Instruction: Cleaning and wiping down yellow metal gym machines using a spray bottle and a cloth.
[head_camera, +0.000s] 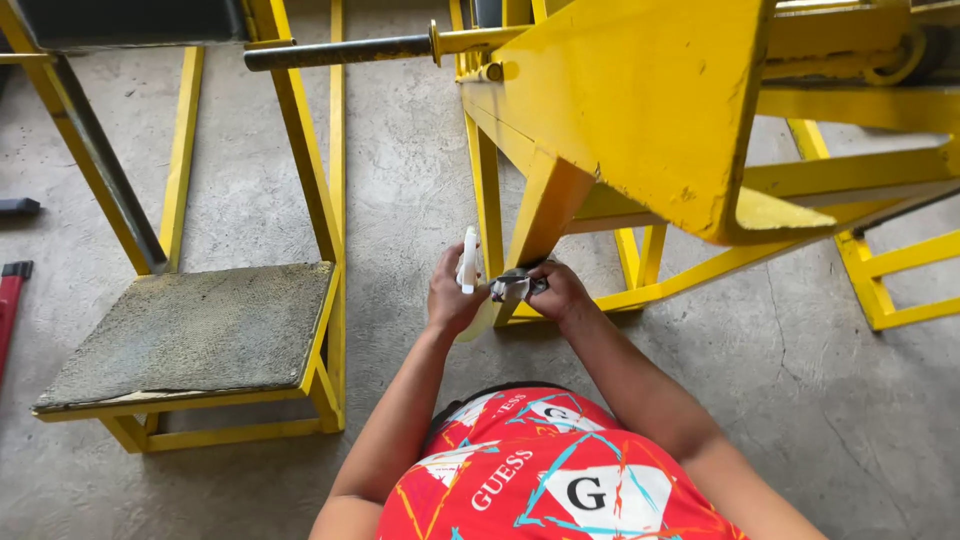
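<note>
Fingers of left hand (452, 300) grip white bottle (468, 260); right hand (558, 292) presses cloth (512, 286) against yellow strut (540, 225).

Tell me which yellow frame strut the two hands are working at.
The slanted strut under the big yellow plate, between the left hand holding a white bottle and right hand; other struts stand untouched.

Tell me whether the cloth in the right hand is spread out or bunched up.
Bunched up: the cloth sits wadded in the right hand, pressed against the yellow frame leg.
</note>
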